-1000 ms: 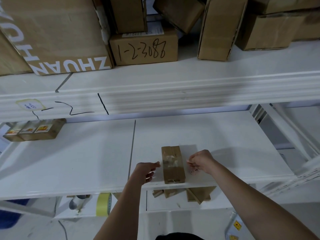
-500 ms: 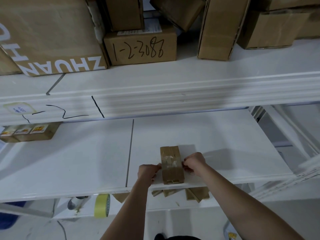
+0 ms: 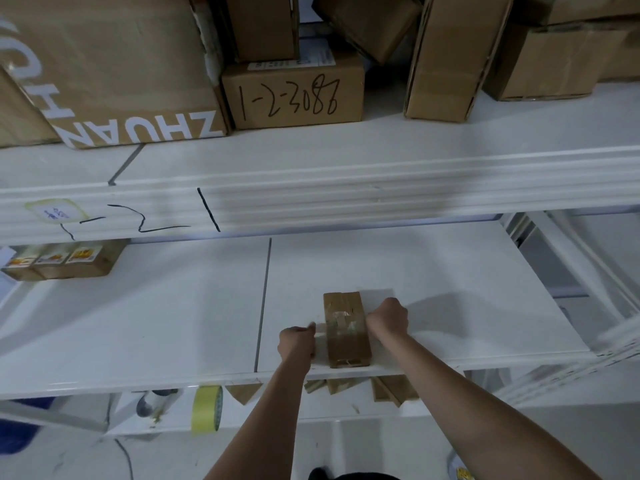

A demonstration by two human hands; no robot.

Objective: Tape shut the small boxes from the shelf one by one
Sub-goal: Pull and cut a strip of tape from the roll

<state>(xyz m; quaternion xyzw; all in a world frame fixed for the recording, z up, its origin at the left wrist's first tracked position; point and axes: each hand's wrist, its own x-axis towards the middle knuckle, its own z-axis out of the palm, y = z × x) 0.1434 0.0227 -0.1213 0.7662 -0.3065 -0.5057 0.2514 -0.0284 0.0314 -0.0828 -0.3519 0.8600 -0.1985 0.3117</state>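
Cartons [image 3: 294, 91] stacked above the hands; yellow tape roll [image 3: 206, 408] below. Left hand [image 3: 297, 344] and right hand [image 3: 388, 320], closer than before, pinch tape across small box [image 3: 346, 329].

Small box [image 3: 347, 329] sits on middle shelf [image 3: 450, 289], at front edge, btwn left hand [image 3: 297, 342] & right hand [image 3: 388, 320]. Row of small boxes [image 3: 65, 263] far left on same shelf, near back. Big cartons [image 3: 294, 88] on shelf above. Tape roll [image 3: 206, 408] on lower shelf, left of the arms
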